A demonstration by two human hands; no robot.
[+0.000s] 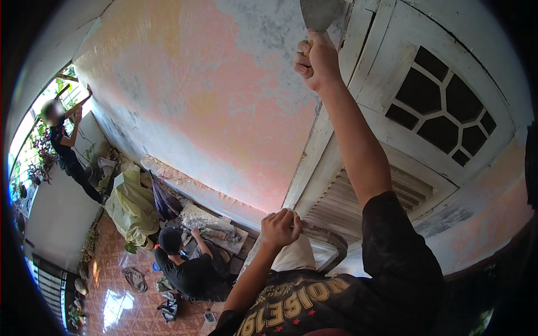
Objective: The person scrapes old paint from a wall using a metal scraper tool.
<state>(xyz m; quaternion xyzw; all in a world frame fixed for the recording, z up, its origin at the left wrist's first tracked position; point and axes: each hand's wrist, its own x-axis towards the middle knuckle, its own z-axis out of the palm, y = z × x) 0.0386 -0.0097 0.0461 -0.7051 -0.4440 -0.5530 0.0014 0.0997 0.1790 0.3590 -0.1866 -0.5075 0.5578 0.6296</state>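
Note:
High at the top, my right hand (318, 61) is closed around the handle of a putty knife (320, 14) with a wide metal blade. The blade is near the patchy painted wall (201, 84), beside the white door frame; whether it touches is hard to tell. The wall shows pink, yellow and bare grey areas. Lower down, my left hand (280, 229) is closed over the end of a curved, worn rail (332, 241), close to the foot of the door frame in view. Part of the rail is hidden under the fingers.
A white wooden door (378, 84) with a dark-paned grille and louvres is at right. Below, a person (185, 269) in a dark cap sits by a rubble-strewn board (214, 227). Another person (67, 143) reaches to the wall at far left. A yellowish sheet (132, 206) covers something on the tiled floor.

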